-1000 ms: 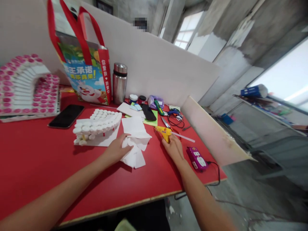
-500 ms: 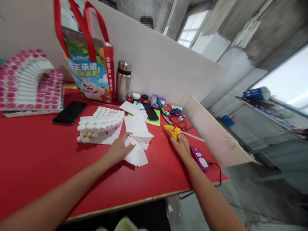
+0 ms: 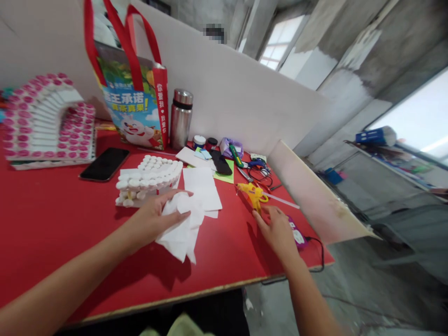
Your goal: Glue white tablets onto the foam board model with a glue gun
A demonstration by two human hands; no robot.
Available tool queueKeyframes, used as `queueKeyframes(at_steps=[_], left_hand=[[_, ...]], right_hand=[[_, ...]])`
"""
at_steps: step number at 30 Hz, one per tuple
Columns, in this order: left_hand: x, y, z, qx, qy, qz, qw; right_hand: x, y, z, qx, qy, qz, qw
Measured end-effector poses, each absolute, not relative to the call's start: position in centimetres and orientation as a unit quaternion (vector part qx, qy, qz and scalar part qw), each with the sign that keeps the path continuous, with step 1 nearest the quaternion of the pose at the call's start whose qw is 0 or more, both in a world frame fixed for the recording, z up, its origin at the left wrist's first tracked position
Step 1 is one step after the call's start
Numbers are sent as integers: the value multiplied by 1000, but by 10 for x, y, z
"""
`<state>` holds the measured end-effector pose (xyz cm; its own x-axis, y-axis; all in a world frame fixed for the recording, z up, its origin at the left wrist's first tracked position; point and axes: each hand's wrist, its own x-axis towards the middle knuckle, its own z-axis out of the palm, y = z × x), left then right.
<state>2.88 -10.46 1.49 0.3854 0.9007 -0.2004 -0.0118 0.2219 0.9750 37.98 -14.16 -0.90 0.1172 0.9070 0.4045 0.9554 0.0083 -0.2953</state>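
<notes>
My left hand (image 3: 149, 221) grips a crumpled white tissue (image 3: 184, 235), raised a little over the red table. Behind it stands a small model covered in white round pieces (image 3: 154, 172) on a white base, partly hidden by the hand. White sheets of paper (image 3: 205, 189) lie just beyond the tissue. On the right a yellow glue gun (image 3: 250, 190) rests on the table, a clear glue stick in its back end. My right hand (image 3: 280, 233) is just beside its handle, fingers apart and holding nothing.
A black phone (image 3: 105, 164), a pink-and-white model (image 3: 49, 123), a printed bag (image 3: 136, 102) and a steel bottle (image 3: 181, 119) stand left and back. Right of my right hand is a purple power socket (image 3: 297, 235) with its cord; a low partition (image 3: 311, 196) borders that side.
My left hand has lifted the tissue off the white sheets and drawn it left and nearer. My right hand has let go of the glue gun and moved slightly back.
</notes>
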Motion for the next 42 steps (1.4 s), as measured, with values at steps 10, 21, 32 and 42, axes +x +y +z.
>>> queueKeyframes(at_steps=[10,21,32,42], left_hand=[[87,-65,5,398,245,477,744],[91,-64,-48,517,347,504,598],[74,-65,-25,568,456,482,487],[74,-64,-39,660,541,341,394]], right_hand=[[267,-96,32,-544,-597,375,455],[280,-28,-14,-589,-561,234,532],[279,-29,-16,-591,-539,308,514],[271,-42,-7,-611,-667,207,372]])
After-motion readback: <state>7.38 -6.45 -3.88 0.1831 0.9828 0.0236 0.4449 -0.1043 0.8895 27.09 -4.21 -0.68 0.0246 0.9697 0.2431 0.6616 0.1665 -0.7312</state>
